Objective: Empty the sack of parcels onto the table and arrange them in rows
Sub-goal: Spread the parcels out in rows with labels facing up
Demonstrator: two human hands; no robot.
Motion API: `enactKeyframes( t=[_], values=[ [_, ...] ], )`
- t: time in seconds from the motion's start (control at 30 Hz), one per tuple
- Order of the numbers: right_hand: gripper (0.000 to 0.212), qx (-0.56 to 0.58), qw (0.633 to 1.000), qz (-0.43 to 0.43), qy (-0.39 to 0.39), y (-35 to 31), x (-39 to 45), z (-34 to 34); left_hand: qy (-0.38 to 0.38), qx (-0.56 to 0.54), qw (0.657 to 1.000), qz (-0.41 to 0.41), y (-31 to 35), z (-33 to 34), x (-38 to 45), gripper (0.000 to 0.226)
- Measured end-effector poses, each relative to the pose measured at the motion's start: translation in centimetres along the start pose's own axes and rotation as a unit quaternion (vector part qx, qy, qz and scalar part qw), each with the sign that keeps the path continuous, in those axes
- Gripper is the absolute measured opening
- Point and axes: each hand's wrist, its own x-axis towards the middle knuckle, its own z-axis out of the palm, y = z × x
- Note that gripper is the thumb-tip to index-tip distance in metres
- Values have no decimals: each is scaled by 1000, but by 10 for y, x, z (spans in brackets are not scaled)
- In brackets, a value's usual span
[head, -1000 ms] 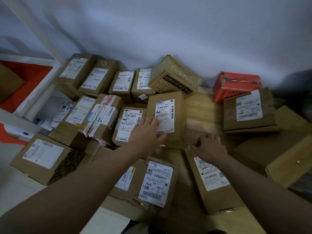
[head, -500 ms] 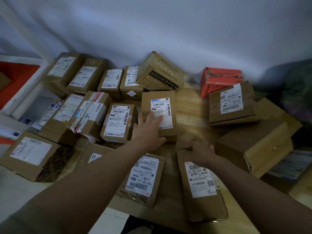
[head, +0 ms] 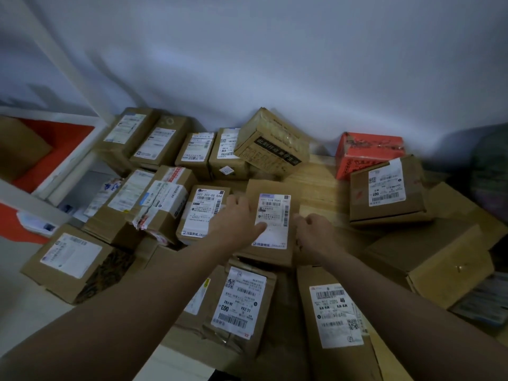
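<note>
While the left hand [head: 236, 221] lies flat with straight fingers on a labelled box [head: 270, 224] near the middle of the bench [head: 316, 188], the right hand [head: 312, 232] curls its fingers against that box's right edge; whether it pinches the edge I cannot tell. More boxes stand in rows toward the bench's far left corner, a red box [head: 368, 152] sits at the far edge, and a tilted box [head: 270, 145] leans beside the back row.

My arms bare to frame edge, no sleeves. My left hand [head: 237, 221], right hand [head: 314, 234]: no gloves, rings, watch.
</note>
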Motion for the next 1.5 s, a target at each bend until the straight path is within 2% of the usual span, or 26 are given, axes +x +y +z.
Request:
enactKeyframes(
  t=[0.1, 0.17, 0.27, 0.37, 0.47, 0.53, 0.63, 0.77, 0.83, 0.9, 0.97, 1.07, 1.13, 1.2, 1.23, 1.3, 1.37, 1.43, 1.5],
  values=[
    [33, -24, 999, 3, 42, -3, 10, -7, 23, -48, 999, -10, 2, -14, 11, 63],
    [32, -1, 999, 4, 45, -6, 20, -11, 47, -141, 989, -13, 2, -23, 27, 68],
    [38, 49, 997, 4, 53, -20, 36, -17, 41, -311, 949, -46, 3, -44, 55, 97],
    [52, 118, 992, 20, 36, -35, 55, -21, 17, -412, 908, -76, 11, -66, 86, 99],
    [67, 187, 981, 45, 20, -53, 79, -23, -28, -467, 876, -115, 16, -82, 116, 104],
    [67, 223, 972, 61, 27, -67, 96, -26, -56, -483, 863, -136, 15, -88, 134, 111],
    [62, 275, 957, 86, 19, -83, 121, -30, -83, -490, 858, -128, 16, -92, 150, 105],
    [68, 324, 939, 111, -21, -90, 138, -28, -116, -503, 848, -120, 16, -95, 162, 104],
    [65, 347, 931, 110, -22, -89, 137, -29, -108, -511, 845, -117, 14, -96, 163, 104],
    [59, 373, 922, 107, -19, -84, 133, -32, -87, -483, 865, -99, 14, -94, 161, 106],
    [60, 402, 909, 106, -16, -79, 130, -38, -52, -426, 903, -35, 18, -93, 152, 117],
    [64, 469, 875, 115, -25, -73, 121, -50, -12, -291, 948, 130, 18, -94, 130, 135],
    [69, 525, 841, 119, -59, -69, 114, -59, 29, -181, 955, 234, 12, -96, 116, 136],
    [83, 586, 794, 130, -95, -65, 106, -65, 102, -74, 942, 312, 4, -99, 104, 130],
    [83, 602, 780, 134, -105, -64, 102, -68, 146, -15, 924, 353, -2, -99, 101, 120],
    [78, 592, 785, 134, -122, -64, 91, -69, 209, 75, 875, 431, -10, -99, 95, 96],
    [81, 568, 801, 128, -139, -65, 79, -68, 246, 111, 834, 481, -14, -98, 87, 78],
    [75, 552, 812, 118, -148, -65, 68, -69, 268, 120, 818, 495, -15, -97, 77, 71],
    [60, 539, 822, 104, -149, -62, 60, -71, 273, 110, 825, 483, -16, -96, 69, 73]
  ],
)
